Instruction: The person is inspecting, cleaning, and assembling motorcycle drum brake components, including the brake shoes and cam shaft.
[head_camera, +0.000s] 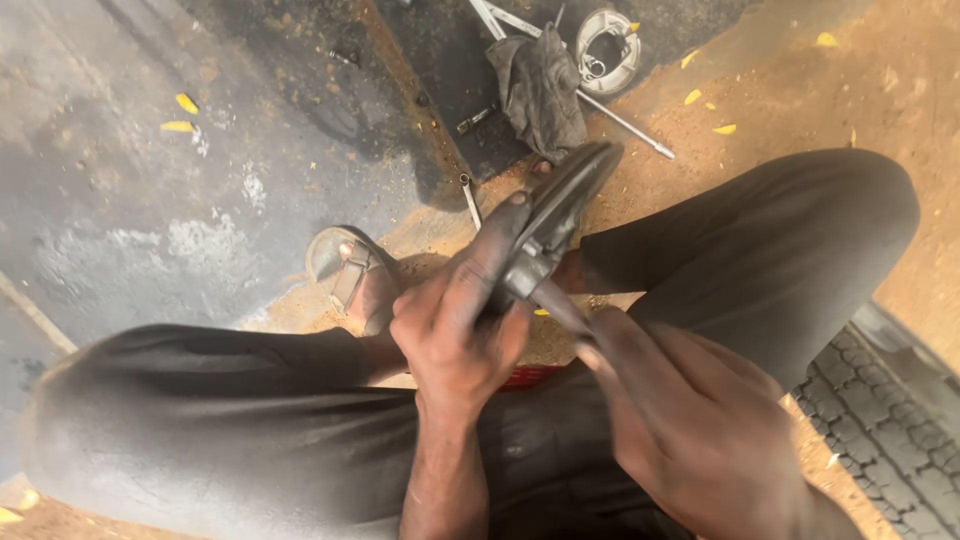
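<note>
My left hand (462, 315) grips a dark round metal part (565, 200), a disc-like plate held on edge between my knees, with the thumb stretched up along its side. My right hand (690, 420) is closed around a thin tool (552, 298) whose tip meets the hub of the metal part. The tool's handle is hidden in my fist. Both hands are smeared with grease.
My knees in dark trousers (780, 240) frame the hands, and a sandalled foot (350, 275) rests on sandy ground. Beyond lie a dirty rag (540, 90), a long metal wrench (620, 118) and a round brake plate (608, 45). A tyre tread (890, 420) is at the right.
</note>
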